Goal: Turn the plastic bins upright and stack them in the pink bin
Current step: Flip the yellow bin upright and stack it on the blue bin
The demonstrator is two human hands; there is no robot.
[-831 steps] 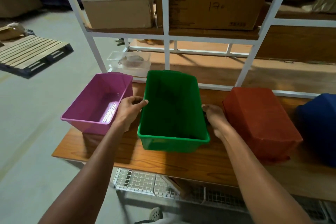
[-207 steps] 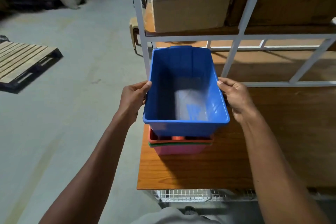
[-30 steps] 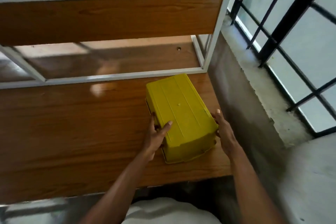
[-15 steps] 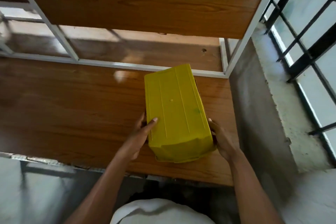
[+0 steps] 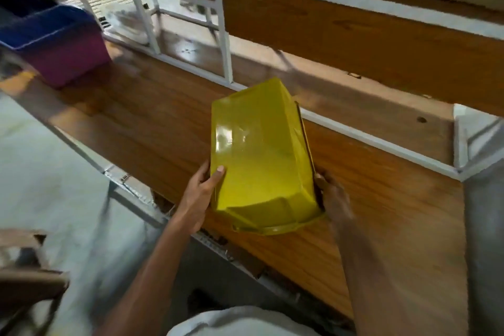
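A yellow plastic bin (image 5: 259, 155) is upside down and tilted, its bottom facing up, lifted off the wooden shelf (image 5: 131, 112). My left hand (image 5: 201, 194) grips its left side with the thumb on the bottom. My right hand (image 5: 331, 196) holds the right rim from beneath, partly hidden by the bin. Far left on the shelf stands the pink bin (image 5: 71, 60), upright, with a blue bin (image 5: 46, 27) nested on top inside it.
White metal rack posts (image 5: 223, 35) rise behind the bin, and a wooden back panel (image 5: 354, 33) runs to the right. Cardboard boxes sit on the upper shelf. Grey floor lies on the left, with a cardboard piece (image 5: 24, 267) at the lower left.
The yellow bin has come up off the shelf and tilted in both hands. The view has swung left, bringing the pink bin stack into sight.
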